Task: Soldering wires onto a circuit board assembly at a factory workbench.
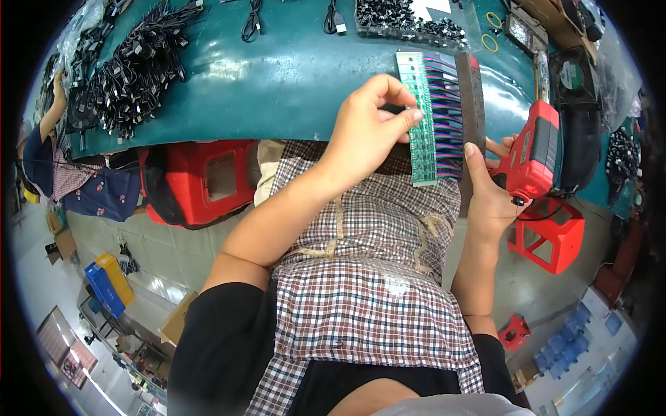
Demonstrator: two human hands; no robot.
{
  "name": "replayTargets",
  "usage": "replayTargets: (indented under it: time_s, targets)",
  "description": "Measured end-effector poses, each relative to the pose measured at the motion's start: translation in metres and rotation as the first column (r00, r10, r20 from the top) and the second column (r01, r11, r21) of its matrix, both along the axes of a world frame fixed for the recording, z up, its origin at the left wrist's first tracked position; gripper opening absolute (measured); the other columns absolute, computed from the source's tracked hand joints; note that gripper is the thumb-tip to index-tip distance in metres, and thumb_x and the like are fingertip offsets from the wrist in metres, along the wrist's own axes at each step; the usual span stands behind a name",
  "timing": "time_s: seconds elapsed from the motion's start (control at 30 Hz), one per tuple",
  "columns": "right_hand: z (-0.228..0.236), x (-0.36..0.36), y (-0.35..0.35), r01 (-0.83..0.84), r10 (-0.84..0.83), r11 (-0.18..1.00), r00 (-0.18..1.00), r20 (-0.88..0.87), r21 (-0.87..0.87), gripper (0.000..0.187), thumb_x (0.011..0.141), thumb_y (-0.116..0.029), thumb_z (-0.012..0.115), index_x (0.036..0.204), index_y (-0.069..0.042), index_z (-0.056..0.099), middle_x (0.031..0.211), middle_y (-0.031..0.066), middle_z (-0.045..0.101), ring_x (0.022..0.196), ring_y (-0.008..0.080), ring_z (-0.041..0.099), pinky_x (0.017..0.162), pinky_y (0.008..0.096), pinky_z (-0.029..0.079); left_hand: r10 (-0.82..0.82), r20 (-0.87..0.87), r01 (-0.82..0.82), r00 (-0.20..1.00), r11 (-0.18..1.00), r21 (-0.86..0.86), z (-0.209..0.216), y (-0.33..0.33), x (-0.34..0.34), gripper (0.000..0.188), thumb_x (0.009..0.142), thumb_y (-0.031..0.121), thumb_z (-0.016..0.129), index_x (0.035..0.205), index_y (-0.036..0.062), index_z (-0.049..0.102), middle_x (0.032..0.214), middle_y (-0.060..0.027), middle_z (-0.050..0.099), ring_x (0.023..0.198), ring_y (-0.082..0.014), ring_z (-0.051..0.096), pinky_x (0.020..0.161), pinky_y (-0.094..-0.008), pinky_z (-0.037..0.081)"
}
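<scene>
A long green circuit board panel point(420, 149) stands lengthwise in front of me, with a row of dark, blue and red wires point(446, 114) running from its right side. The wires reach a brown bar point(473, 104). My right hand point(488, 187) grips the bar's lower part, thumb on the near face and fingers behind. Thumb and index finger of my left hand point(371, 128) are pinched together over the panel's left edge; whatever lies between them is hidden. Beside my right hand is a red and black hand tool point(534, 152); I cannot tell if that hand touches it.
A teal-topped table point(277, 90) holds a heap of black cables point(146, 66) at left, a coiled cable point(252, 21), and a tray of small black parts point(409, 24). A black fan point(574, 76) stands at right. Red stools point(198, 184) are below. Another person's arm point(54, 107) shows far left.
</scene>
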State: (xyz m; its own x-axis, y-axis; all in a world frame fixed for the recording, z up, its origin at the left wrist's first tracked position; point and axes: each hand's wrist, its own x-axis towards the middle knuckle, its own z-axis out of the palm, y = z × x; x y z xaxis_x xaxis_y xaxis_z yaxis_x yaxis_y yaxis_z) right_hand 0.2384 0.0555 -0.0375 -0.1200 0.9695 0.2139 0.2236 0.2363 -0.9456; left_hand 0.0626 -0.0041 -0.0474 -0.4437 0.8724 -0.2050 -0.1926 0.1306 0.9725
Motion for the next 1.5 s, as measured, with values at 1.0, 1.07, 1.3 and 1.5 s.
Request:
replayTargets:
  time_s: [1.0,1.07,1.3,1.5]
  targets:
    - [0.014,0.009,-0.005,-0.037,0.020,0.997,0.967,0.255,0.064,0.066,0.071,-0.002,0.087,0.122,0.001,0.046,0.102,0.0083,0.063,0.078,0.0109,0.061,0.066,0.0227,0.052,-0.097,-0.111,0.070,0.989,0.972,-0.222,0.018,-0.003,-0.003,0.019,0.089,0.005,0.071,0.099,-0.0014,0.056,0.093,-0.0089,0.063,0.074,-0.0139,0.071,0.060,-0.0238,0.060]
    - [0.015,0.010,-0.006,-0.022,0.004,0.998,0.965,0.262,0.065,0.066,0.071,-0.002,0.087,0.123,0.001,0.046,0.102,0.0081,0.062,0.077,0.0106,0.061,0.066,0.0227,0.052,-0.090,-0.195,0.063,0.977,0.988,-0.140,0.015,-0.006,-0.005,0.019,0.089,0.003,0.071,0.101,-0.0026,0.058,0.094,-0.0086,0.063,0.076,-0.0149,0.072,0.062,-0.0243,0.060]
    - [0.007,0.011,-0.001,-0.138,0.085,0.978,0.948,0.307,0.157,0.066,0.072,-0.006,0.088,0.122,0.001,0.047,0.109,0.0095,0.057,0.094,0.0180,0.059,0.073,0.0270,0.051,-0.110,-0.113,0.088,0.987,0.979,-0.185,0.021,-0.002,-0.012,0.022,0.088,0.000,0.070,0.107,-0.0050,0.061,0.097,-0.0095,0.065,0.081,-0.0159,0.072,0.068,-0.0249,0.060]
    - [0.011,-0.001,0.000,-0.124,0.061,0.971,0.956,0.288,0.206,0.062,0.072,-0.014,0.089,0.117,0.000,0.050,0.110,0.0116,0.056,0.101,0.0239,0.058,0.088,0.0353,0.047,-0.132,-0.114,0.106,0.985,0.972,-0.209,0.022,-0.002,-0.014,0.023,0.089,0.001,0.069,0.109,-0.0052,0.062,0.098,-0.0101,0.065,0.081,-0.0153,0.071,0.068,-0.0248,0.060]
